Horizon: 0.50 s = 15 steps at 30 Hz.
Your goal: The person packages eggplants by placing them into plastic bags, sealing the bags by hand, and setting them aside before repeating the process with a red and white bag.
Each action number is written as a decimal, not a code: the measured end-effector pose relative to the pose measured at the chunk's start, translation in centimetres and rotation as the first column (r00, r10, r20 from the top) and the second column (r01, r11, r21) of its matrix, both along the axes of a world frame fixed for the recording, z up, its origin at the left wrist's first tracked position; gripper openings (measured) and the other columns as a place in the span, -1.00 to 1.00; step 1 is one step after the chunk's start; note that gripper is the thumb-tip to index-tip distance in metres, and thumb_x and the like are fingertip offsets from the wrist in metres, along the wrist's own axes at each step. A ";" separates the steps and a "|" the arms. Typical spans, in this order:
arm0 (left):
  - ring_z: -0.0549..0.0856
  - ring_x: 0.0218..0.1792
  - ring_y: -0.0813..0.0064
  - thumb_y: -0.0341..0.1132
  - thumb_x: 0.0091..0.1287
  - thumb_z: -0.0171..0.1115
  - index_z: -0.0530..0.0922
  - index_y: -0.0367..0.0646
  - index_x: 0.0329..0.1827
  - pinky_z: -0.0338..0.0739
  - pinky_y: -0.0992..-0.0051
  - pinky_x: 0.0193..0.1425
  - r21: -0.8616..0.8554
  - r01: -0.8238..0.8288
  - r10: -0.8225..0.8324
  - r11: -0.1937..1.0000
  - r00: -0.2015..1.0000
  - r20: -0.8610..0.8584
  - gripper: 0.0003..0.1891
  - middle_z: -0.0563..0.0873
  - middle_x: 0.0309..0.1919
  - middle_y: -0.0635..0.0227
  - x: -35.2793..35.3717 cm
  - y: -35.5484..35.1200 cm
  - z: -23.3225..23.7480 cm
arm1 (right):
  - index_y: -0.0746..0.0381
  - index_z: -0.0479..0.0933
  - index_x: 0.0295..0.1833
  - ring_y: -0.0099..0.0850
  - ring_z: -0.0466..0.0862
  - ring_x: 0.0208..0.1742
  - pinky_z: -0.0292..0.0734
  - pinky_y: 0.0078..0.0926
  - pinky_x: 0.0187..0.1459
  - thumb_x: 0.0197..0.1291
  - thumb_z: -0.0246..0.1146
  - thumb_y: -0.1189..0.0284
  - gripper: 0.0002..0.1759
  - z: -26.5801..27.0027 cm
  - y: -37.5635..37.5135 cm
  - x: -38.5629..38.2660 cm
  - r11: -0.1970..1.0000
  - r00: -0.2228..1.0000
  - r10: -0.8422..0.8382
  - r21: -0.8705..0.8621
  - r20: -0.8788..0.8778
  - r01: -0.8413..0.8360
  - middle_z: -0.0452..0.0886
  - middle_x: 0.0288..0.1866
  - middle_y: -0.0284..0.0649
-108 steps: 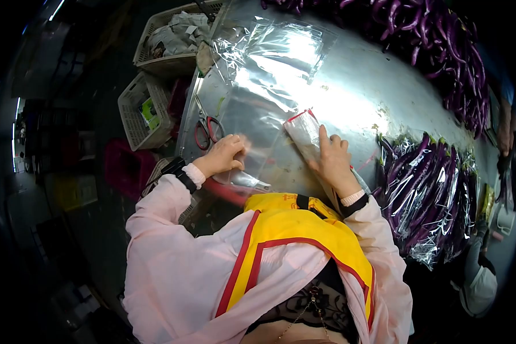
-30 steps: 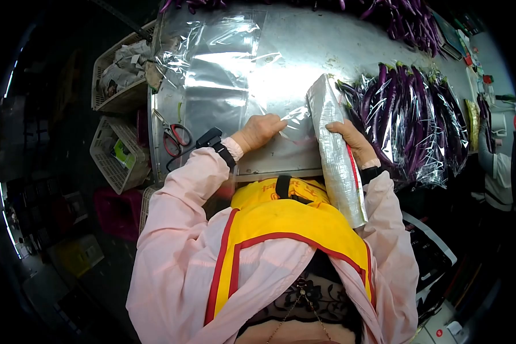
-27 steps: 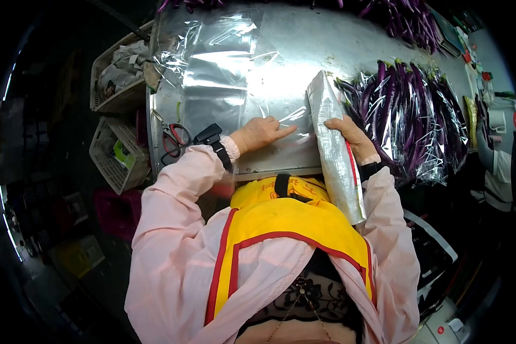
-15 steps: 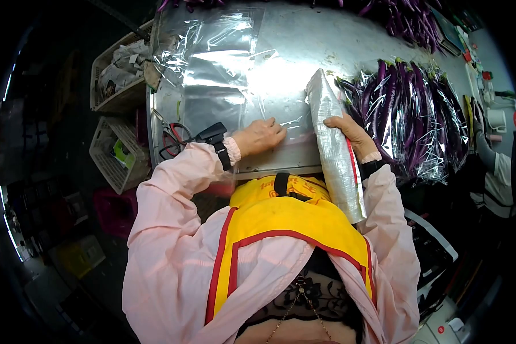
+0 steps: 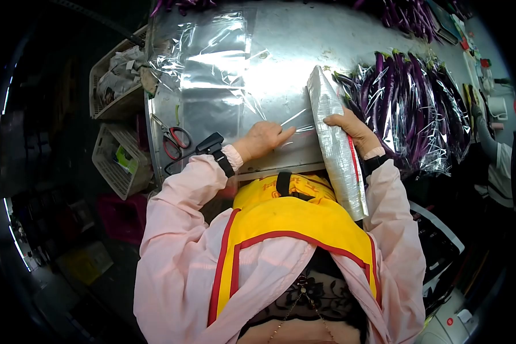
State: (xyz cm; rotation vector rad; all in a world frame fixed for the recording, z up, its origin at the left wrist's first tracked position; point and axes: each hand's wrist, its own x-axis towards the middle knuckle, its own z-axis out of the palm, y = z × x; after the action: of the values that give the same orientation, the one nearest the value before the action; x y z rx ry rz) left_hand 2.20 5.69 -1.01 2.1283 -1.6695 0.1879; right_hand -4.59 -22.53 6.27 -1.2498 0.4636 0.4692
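My right hand [image 5: 352, 131] is wrapped round a long, flat, silvery-white folded bundle [image 5: 333, 143] with a red stripe along one edge. It slants from the table down against my apron; the inside of the fold is hidden. On the table's near side, my left hand [image 5: 262, 139] is closed with thumb and forefinger pinched at a clear plastic bag [image 5: 255, 109]. More clear plastic bags [image 5: 212, 74] lie flat and shiny beyond it. Red-and-black-handled scissors [image 5: 176, 140] rest by the table's left edge, beside my left wrist.
Bagged purple eggplants [image 5: 410, 109] lie right of the bundle. Loose eggplants [image 5: 410, 20] sit at the table's far right. Left of the metal table [image 5: 304, 34] stand a crate of crumpled paper [image 5: 100, 103] and a second pale crate [image 5: 112, 172]. Another person's arm [image 5: 487, 143] shows at right.
My left hand has shifted slightly right, with a finger and thumb now pointing toward the bundle. The scissors show more fully. My right hand keeps its hold on the bundle.
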 end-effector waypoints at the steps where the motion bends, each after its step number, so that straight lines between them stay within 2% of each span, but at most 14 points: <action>1: 0.66 -0.41 0.29 -0.36 0.20 0.22 0.52 -0.07 -0.31 0.56 0.33 -0.37 0.001 0.003 -0.003 1.000 1.000 -0.003 -0.94 0.55 -0.49 0.35 0.0 0.1 -0.5 | 0.38 0.36 0.39 -0.44 0.73 -0.16 0.69 -0.49 -0.13 0.11 0.39 0.48 -0.29 -0.1 -0.2 0.0 1.000 1.000 0.017 -0.009 -0.004 -0.017 0.68 -0.07 -0.16; 4: 0.66 -0.41 0.28 -0.33 0.20 0.23 0.51 -0.07 -0.34 0.56 0.31 -0.37 0.017 0.062 -0.061 0.998 0.997 -0.041 -0.92 0.55 -0.47 0.34 0.4 0.1 -2.0 | 0.38 0.36 0.39 -0.44 0.71 -0.12 0.67 -0.47 -0.07 0.09 0.40 0.47 -0.28 -0.7 0.0 -0.1 1.000 1.000 0.017 -0.018 -0.011 -0.017 0.66 -0.04 -0.16; 6: 0.63 -0.42 0.26 -0.31 0.26 0.19 0.52 -0.07 -0.25 0.54 0.30 -0.37 0.002 0.037 -0.037 0.999 0.999 -0.027 -0.92 0.52 -0.48 0.34 0.6 -0.3 -1.7 | 0.38 0.37 0.39 -0.44 0.70 -0.10 0.67 -0.47 -0.05 0.08 0.40 0.47 -0.28 -0.9 0.2 -0.1 1.000 1.000 0.014 -0.017 -0.001 -0.014 0.65 -0.02 -0.16; 10: 0.63 -0.36 0.30 -0.32 0.25 0.19 0.54 -0.06 -0.23 0.54 0.32 -0.35 -0.058 0.089 -0.090 0.994 0.996 -0.020 -0.92 0.52 -0.44 0.36 0.8 -0.9 -0.3 | 0.38 0.38 0.38 -0.44 0.67 -0.07 0.64 -0.45 0.00 0.06 0.42 0.46 -0.26 -0.1 0.2 -0.2 0.998 0.999 0.027 -0.047 -0.031 -0.029 0.64 -0.01 -0.18; 12: 0.62 -0.32 0.35 -0.34 0.26 0.18 0.59 -0.07 -0.17 0.54 0.36 -0.33 0.060 0.144 -0.150 0.988 0.984 0.096 -0.88 0.52 -0.41 0.39 0.5 -0.9 0.6 | 0.39 0.38 0.39 -0.43 0.67 -0.06 0.64 -0.45 0.00 0.05 0.42 0.46 -0.25 -0.1 0.1 -0.3 0.997 0.998 0.051 -0.056 -0.045 -0.054 0.64 -0.01 -0.18; 13: 0.62 -0.32 0.35 -0.34 0.26 0.18 0.59 -0.07 -0.17 0.54 0.36 -0.33 0.061 0.143 -0.148 0.988 0.984 0.096 -0.88 0.52 -0.41 0.39 0.6 -0.9 0.3 | 0.37 0.38 0.40 -0.43 0.67 -0.06 0.63 -0.44 0.01 0.03 0.43 0.45 -0.23 -0.4 0.0 -0.3 0.996 0.999 0.050 -0.077 -0.011 -0.051 0.64 0.00 -0.18; 15: 0.63 -0.28 0.34 -0.30 0.23 0.25 0.65 -0.08 -0.06 0.54 0.33 -0.29 0.096 0.053 -0.061 0.994 0.994 0.089 -0.77 0.55 -0.38 0.38 0.7 -0.9 -0.2 | 0.36 0.38 0.41 -0.43 0.67 -0.05 0.63 -0.44 0.01 0.02 0.44 0.45 -0.21 -1.0 0.1 -0.4 0.994 0.998 0.054 -0.096 0.025 -0.051 0.65 0.01 -0.17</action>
State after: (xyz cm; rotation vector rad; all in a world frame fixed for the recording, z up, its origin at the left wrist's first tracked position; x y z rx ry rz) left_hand 2.86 4.79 -1.17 2.1663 -1.8229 0.1973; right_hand -5.01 -22.47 5.23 -1.3612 0.4351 0.4784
